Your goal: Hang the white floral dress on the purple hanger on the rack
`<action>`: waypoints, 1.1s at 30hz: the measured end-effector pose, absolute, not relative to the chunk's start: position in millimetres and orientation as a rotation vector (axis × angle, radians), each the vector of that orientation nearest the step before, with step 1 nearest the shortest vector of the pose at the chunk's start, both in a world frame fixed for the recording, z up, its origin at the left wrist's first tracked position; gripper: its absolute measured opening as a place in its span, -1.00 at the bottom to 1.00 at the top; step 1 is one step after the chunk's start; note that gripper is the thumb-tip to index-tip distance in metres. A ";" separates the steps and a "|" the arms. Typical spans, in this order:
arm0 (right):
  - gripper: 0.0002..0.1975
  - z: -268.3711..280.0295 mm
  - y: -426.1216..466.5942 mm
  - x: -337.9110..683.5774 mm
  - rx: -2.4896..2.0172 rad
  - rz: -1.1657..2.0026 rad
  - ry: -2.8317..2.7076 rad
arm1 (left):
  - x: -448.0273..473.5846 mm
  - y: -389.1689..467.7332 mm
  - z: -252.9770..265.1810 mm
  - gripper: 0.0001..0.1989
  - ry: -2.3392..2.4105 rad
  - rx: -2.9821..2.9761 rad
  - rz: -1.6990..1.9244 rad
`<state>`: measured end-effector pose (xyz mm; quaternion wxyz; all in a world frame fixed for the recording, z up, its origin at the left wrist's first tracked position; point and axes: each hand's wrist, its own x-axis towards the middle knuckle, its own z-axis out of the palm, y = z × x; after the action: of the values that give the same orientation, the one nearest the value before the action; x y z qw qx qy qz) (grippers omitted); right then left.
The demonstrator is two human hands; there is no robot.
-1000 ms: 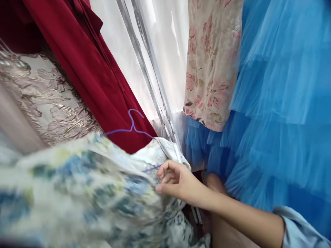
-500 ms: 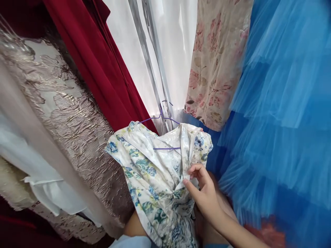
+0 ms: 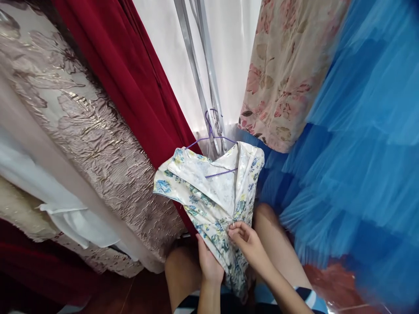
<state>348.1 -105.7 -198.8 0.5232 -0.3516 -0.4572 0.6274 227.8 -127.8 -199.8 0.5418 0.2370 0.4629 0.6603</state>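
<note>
A white dress (image 3: 209,205) with blue, green and yellow flowers hangs on a thin purple hanger (image 3: 212,136). Its upper part lies open in a deep V, with the hanger's lower bar showing inside. At the bottom point of that V, my right hand (image 3: 245,237) pinches a small pale zipper pull (image 3: 233,223) between thumb and fingers. Lower down on the left, my left hand (image 3: 209,261) grips the dress's side edge, thumb in sight and the other fingers mostly hidden by cloth. The skirt drops between my knees.
Metal rack poles (image 3: 196,61) stand behind the hanger, before a white cloth. A dark red garment (image 3: 131,87) and a pink brocade one (image 3: 94,131) hang at left. To the right are a beige floral garment (image 3: 278,87) and blue tiered tulle (image 3: 360,131). The reddish floor (image 3: 334,283) shows below.
My left hand has come into sight at the dress's left edge. My right hand has gone down the opening to its bottom point. The dress's upper part is narrower and turned.
</note>
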 end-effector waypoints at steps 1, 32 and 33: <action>-0.67 -197.3 -105.7 347.7 -0.846 1.483 -1.113 | 224.6 -134.1 -204.7 -0.16 1.072 0.532 1.575; -0.82 -187.2 -103.3 359.0 -0.927 1.431 -0.852 | 201.4 -156.6 -206.8 -0.42 1.323 0.776 1.470; -0.80 -187.1 -104.2 360.0 -0.912 1.455 -0.827 | 203.3 -155.6 -206.5 -0.41 1.332 0.761 1.518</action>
<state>360.0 -104.2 -187.1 0.5794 -0.3899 -0.3538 0.6221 203.3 -155.6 -206.5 0.4721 0.3106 0.5442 0.6200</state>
